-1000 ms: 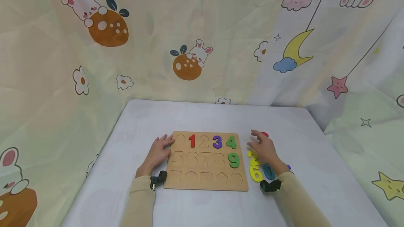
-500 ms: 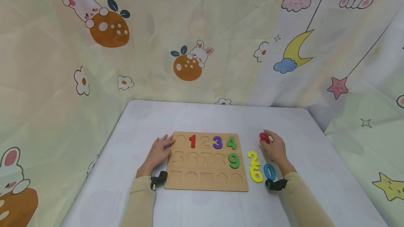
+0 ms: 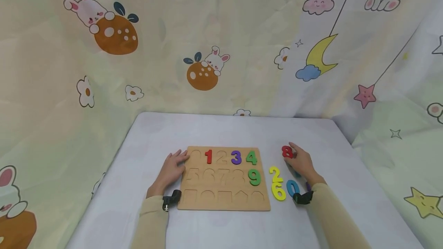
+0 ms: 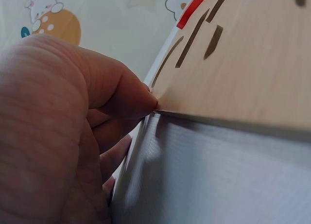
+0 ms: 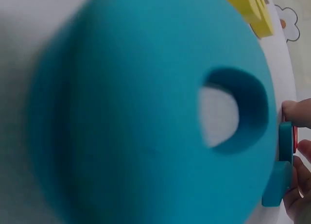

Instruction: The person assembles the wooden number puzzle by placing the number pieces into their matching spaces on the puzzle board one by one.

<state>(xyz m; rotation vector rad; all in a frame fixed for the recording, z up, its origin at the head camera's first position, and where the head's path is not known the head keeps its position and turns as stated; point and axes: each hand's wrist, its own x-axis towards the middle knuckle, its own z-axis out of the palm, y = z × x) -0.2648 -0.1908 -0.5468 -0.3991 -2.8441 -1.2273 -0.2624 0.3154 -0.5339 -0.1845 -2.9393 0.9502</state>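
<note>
The wooden number board (image 3: 223, 199) holds a red 1 (image 3: 208, 156), purple 3 (image 3: 236, 158), green 4 (image 3: 251, 158) and green 9 (image 3: 254, 177). My left hand (image 3: 170, 171) rests at the board's left edge, thumb touching it in the left wrist view. Right of the board, my right hand (image 3: 302, 164) pinches a red number 8 (image 3: 287, 151) between thumb and finger. A teal piece (image 3: 294, 171) lies partly hidden below that hand. The right wrist view shows the fingers (image 5: 301, 112) at the right edge, beside teal pieces (image 5: 277, 185); their shapes cannot be told.
On the white table (image 3: 214, 233) right of the board lie a yellow 2 (image 3: 275, 174), a yellow 6 (image 3: 278, 191) and a blue 0 (image 3: 292, 188), which looms large in the right wrist view. A purple piece (image 3: 308, 186) peeks out behind the right wrist. Printed cloth hangs behind.
My right hand has drawn right from above the yellow 2 and taken hold of the red 8, whose face now shows more fully. The left hand stays at the board; the head view shifts slightly.
</note>
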